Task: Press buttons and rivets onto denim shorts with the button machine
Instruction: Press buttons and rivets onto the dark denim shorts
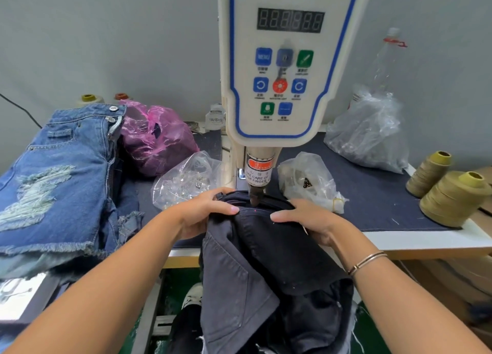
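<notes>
In the head view, the dark shorts (266, 247) lay draped over the front edge of the counter (426, 236), their top edge pushed up under the press head (257, 191) of the button machine (279, 87). The left hand (205, 212) gripped the cloth on one side, fingers curled over the folded edge with the thumb pointing inward along it. The right hand (300, 218) held the other side the same way, its thumb pointing back toward the left one. The stretch of cloth between the two thumbs ran crosswise, left to right, and a small red light dot (255, 210) sat on it midway between the thumb tips, just nearer the person than the press head. Both hands seemed about equally close to the press head, each just beside it and forward of it. The coming press likely depended on that dot marking the right spot, and on both thumbs staying clear to the sides. A pile of blue shorts (58, 178) lay well off beyond the left hand.
</notes>
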Demonstrator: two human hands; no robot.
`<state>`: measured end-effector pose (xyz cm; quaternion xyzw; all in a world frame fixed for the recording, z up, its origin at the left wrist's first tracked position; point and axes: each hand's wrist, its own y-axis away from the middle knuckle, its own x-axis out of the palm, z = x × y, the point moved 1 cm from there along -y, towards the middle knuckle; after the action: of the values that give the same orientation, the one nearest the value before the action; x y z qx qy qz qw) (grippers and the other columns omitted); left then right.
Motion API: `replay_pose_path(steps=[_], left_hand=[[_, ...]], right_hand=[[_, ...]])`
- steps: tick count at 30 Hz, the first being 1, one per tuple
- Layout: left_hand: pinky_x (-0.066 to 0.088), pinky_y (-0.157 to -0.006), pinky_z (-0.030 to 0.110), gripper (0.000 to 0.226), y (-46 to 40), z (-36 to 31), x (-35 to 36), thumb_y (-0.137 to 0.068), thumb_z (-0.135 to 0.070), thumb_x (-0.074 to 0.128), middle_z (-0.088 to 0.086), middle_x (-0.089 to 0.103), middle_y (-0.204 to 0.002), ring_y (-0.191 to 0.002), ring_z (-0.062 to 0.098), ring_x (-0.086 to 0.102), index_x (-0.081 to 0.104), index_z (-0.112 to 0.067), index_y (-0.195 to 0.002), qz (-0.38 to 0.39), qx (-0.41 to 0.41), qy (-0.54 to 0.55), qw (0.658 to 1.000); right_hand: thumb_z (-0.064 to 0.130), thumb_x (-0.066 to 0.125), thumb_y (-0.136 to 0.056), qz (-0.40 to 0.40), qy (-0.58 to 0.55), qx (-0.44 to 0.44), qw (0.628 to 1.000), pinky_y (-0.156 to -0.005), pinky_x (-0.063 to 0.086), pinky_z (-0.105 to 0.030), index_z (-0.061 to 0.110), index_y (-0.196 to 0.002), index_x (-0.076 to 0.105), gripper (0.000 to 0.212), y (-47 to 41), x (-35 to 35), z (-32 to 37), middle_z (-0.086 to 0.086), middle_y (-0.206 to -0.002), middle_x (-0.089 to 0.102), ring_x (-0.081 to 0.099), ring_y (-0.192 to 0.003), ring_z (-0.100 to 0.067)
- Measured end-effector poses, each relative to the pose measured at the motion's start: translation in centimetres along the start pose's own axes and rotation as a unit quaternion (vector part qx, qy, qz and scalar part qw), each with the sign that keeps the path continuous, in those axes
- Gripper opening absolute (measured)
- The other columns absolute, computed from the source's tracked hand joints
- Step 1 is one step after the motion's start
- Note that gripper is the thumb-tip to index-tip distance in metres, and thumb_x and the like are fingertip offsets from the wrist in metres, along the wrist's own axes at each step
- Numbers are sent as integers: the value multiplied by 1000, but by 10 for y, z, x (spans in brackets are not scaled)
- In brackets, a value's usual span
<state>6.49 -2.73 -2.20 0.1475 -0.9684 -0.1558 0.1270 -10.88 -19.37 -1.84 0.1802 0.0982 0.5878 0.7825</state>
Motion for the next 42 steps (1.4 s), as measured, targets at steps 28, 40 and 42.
replay_pose_path(steps=[28,40,42], left_hand=[[55,-86,37,65,-5,26,13,-62,-13,75,18,67,-118,-103,31,66,57,-13,-124,-44,103,77,991],[55,-79,35,65,-8,32,13,-56,-17,82,18,66,-119,-104,32,66,61,-19,-118,-55,129,113,984],[55,-78,34,66,-7,31,14,-57,-16,82,19,66,-118,-103,31,67,60,-17,-119,-52,128,114,984]], right_hand=[[13,63,-73,-54,-116,-150,980,-69,54,-22,3,-111,61,40,-2,-1,-20,-7,-95,72,69,-83,-14],[5,59,-80,-123,-42,-202,971,-76,48,-11,17,-110,56,33,-3,-2,-22,0,-111,60,64,-90,3],[-5,55,-84,-128,-61,-207,968,-72,49,-13,15,-102,55,27,-5,-2,-25,-3,-103,58,64,-80,1]])
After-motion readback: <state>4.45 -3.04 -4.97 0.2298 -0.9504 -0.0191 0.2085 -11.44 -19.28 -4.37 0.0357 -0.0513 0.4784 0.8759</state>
